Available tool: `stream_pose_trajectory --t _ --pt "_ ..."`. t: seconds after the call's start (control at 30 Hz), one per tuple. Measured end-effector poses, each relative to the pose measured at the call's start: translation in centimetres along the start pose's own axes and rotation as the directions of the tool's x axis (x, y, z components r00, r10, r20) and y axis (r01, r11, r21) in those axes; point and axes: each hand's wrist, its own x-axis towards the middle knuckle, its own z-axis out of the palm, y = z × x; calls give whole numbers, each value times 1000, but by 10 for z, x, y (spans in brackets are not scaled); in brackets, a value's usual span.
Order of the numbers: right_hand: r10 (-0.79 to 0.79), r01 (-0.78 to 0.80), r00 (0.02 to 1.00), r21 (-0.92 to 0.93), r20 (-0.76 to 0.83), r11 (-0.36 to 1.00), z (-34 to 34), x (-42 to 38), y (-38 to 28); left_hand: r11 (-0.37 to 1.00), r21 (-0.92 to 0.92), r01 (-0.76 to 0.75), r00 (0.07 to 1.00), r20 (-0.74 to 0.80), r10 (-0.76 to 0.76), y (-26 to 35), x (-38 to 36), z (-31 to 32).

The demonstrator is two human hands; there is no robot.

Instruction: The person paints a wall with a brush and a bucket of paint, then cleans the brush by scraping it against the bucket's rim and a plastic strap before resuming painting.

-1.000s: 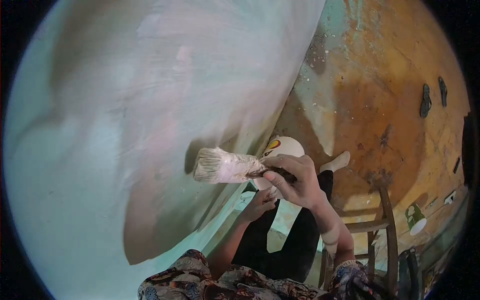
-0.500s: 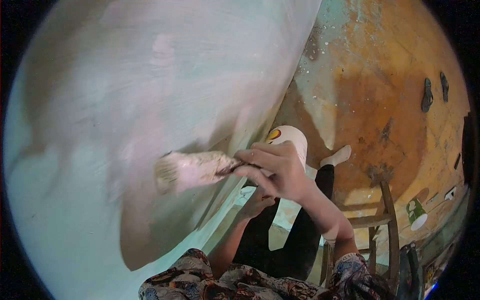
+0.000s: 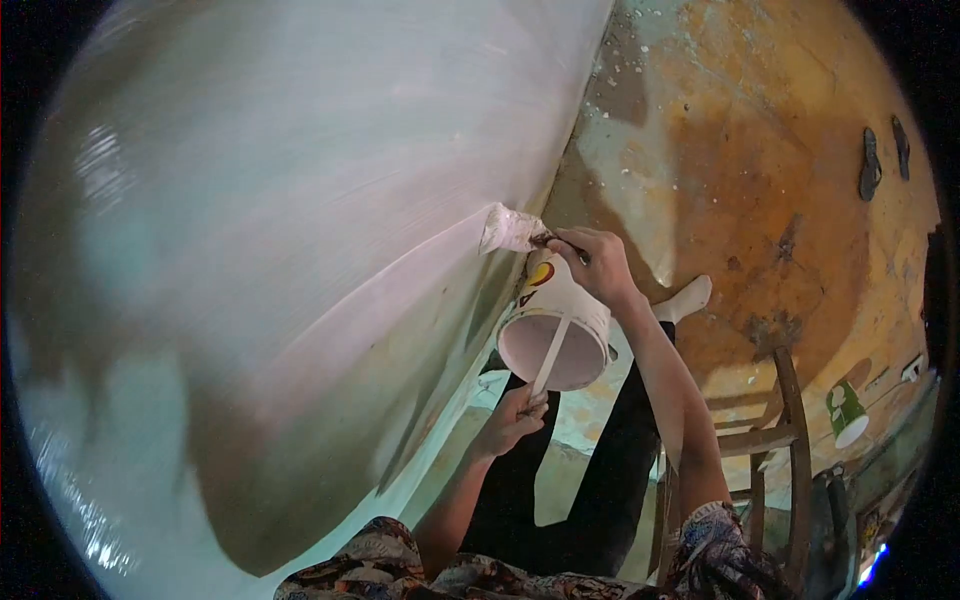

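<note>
My right hand (image 3: 597, 262) is closed around the dark handle of a wide paintbrush (image 3: 515, 230). The brush is coated with pale pinkish-white paint, and its bristles touch the lower part of the wall (image 3: 330, 180). Close below it is a white paint bucket (image 3: 588, 305) with a yellow and red mark, its mouth turned towards me. A pale flat strip (image 3: 553, 352), which looks like the bucket's handle, crosses that mouth. My left hand (image 3: 512, 422) is shut on the strip's near end.
The stained orange floor (image 3: 770, 190) meets the wall along a slanting edge. A wooden ladder-like frame (image 3: 790, 430) stands at my right, near a green and white container (image 3: 847, 413). Dark sandals (image 3: 870, 165) lie farther off. My legs (image 3: 600, 450) are below my hands.
My right hand and the brush have moved up and right in view, along the wall to its lower edge. The bucket's mouth and the strip in my left hand now show.
</note>
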Motion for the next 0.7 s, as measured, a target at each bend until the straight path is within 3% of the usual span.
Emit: stream_pose_trajectory --t 0.13,0.17,0.27,0.37,0.47,0.57,0.67,0.7 --pt "87 -86 996 -165 1 983 13 -5 62 999 -21 25 1000 -17 -25 -24 6 -8" --pt "176 -158 982 -225 63 961 16 -5 79 999 -26 25 999 -33 -26 -29 9 -9" --pt "184 -171 983 -341 5 924 30 -7 124 994 -29 105 993 -49 -107 -38 14 -13" --pt "284 -241 958 -457 28 856 45 -5 166 990 -29 136 980 -141 -138 -39 22 -9" --pt "388 -310 922 -594 4 742 75 -6 229 990 -2 139 980 -140 -138 -41 25 -10" --pt "440 -378 896 -619 -58 688 74 -11 244 994 -19 112 981 -159 -113 -32 28 -2" --pt "326 -320 940 -601 -103 732 73 -13 261 997 -17 74 990 -119 -75 -37 26 -9" --pt "353 -328 932 -606 -82 725 73 -9 254 996 -1 86 989 -121 -86 -37 25 -9"
